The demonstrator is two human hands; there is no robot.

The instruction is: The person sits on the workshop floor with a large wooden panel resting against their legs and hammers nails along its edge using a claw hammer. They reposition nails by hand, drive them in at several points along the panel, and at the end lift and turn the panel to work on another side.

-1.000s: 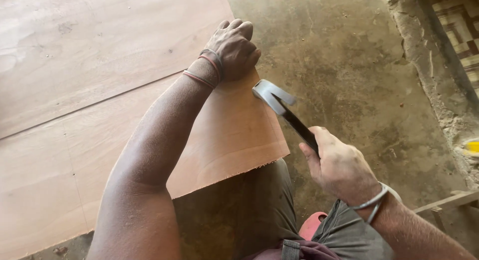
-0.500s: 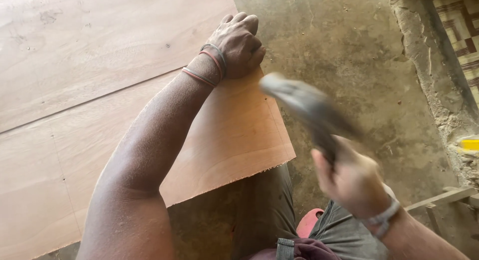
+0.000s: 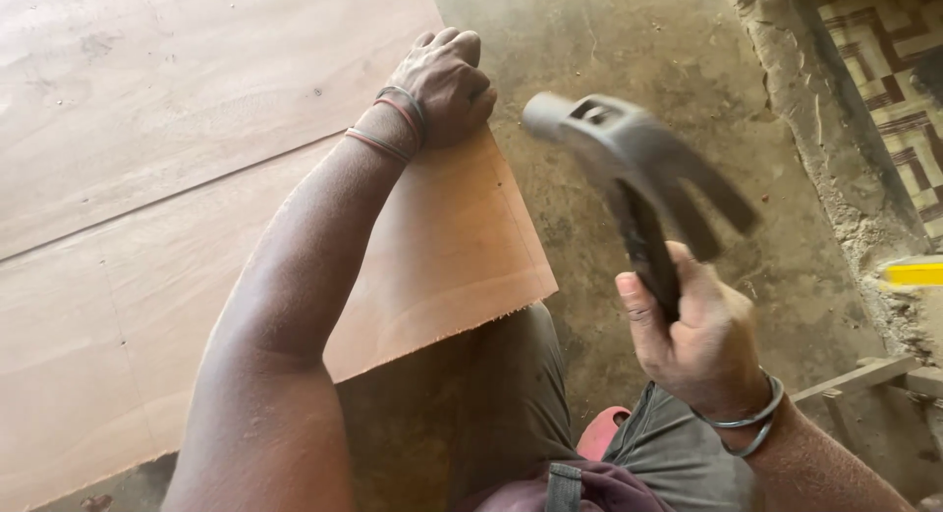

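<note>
A large sheet of thin reddish-brown plywood (image 3: 147, 276) filled the left of the view, lying flat, with a faint seam crossing it at a slant. Its near right corner jutted out over the person's knee, clad in dark trousers (image 3: 491, 414). The left arm stretched forward across the sheet. The left hand (image 3: 447, 80) was curled into a loose fist at the sheet's right edge, knuckles up, pressing down on the board; whether its grip pinched anything small could not be told. Thin bands circled that wrist.

To the right lay a bare, stained concrete floor (image 3: 609, 40). Above it the right hand (image 3: 702, 340), a metal bangle on its wrist, had its grip clenched round the dark handle of a claw hammer (image 3: 629, 163). The hammer was raised and blurred, its head pointing toward the left hand but well apart from the board. At the far right ran a rough broken concrete edge (image 3: 835, 178), with a small yellow object (image 3: 914, 273) beside it.
</note>
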